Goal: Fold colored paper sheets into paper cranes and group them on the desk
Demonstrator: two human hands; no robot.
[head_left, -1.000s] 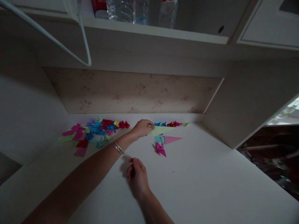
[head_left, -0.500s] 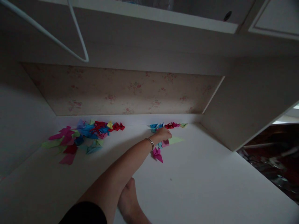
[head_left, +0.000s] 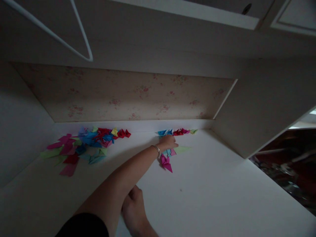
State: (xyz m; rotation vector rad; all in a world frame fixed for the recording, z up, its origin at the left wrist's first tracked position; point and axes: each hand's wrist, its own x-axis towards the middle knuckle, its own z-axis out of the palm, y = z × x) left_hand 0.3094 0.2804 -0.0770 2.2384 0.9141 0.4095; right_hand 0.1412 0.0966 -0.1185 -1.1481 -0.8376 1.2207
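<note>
- At the centre of the frame, below mid-height, the left hand [head_left: 168, 143] reaches over the white tabletop [head_left: 222, 184]; a bracelet [head_left: 157, 151] circles its wrist.
- Left fingers: bent, at the near end of the pale green paper piece [head_left: 184, 149]; cannot tell whether they grip or press it.
- Pale green paper piece: right of the left hand, pointed end toward the right of the frame.
- Just below that hand: a pink piece [head_left: 173, 152], a light blue piece [head_left: 168, 153] and a magenta folded piece [head_left: 166, 163].
- Lower centre: the right hand [head_left: 134, 210], partly behind the left forearm, fingers curled; contents cannot be told.
- Beyond the left hand: a row of small folded pieces [head_left: 178, 132] along the back edge.
- Left of centre: a heap of coloured folded papers [head_left: 92, 139].
</note>
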